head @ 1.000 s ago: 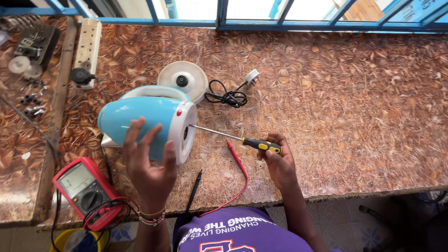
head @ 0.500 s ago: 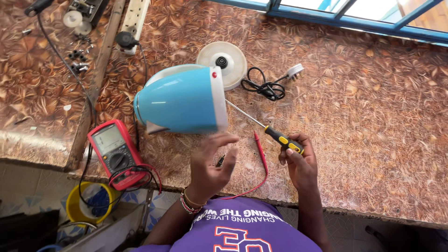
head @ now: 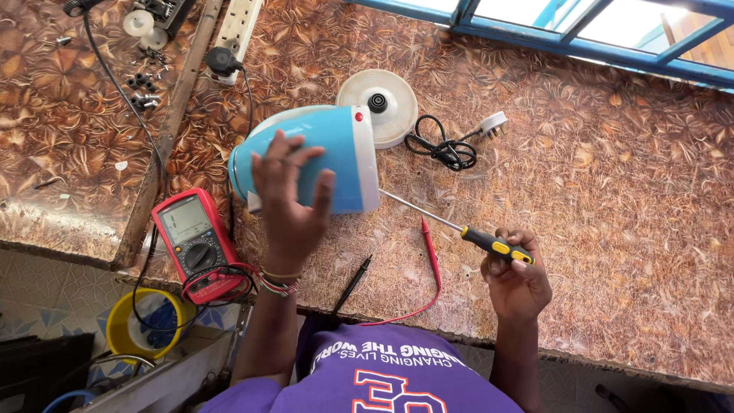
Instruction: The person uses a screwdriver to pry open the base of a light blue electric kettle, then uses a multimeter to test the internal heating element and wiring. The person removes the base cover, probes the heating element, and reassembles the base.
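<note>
Two hands are seen at the near edge of the patterned counter [head: 612, 229]. One screwdriver [head: 459, 229] is gripped by the right hand [head: 518, 281], whose fingers are curled tight around the black-and-yellow handle; its shaft is pointed toward the base of the kettle. One blue kettle [head: 336, 153] is lain on its side near the middle of the counter, and the left hand [head: 289, 200] is laid on its body with fingers spread wide, pressing rather than pinching. Two probes are counted between the hands near the front edge: one red probe [head: 430, 246] and one black probe [head: 353, 281]. One red multimeter [head: 195, 243] is set at the near left corner, just beside the kettle. Farther back, one round white kettle base [head: 378, 105] is placed, touching or nearly touching the kettle, with one coiled black cord [head: 443, 149] beside it. One white power strip [head: 238, 27] is seen at the far left edge
</note>
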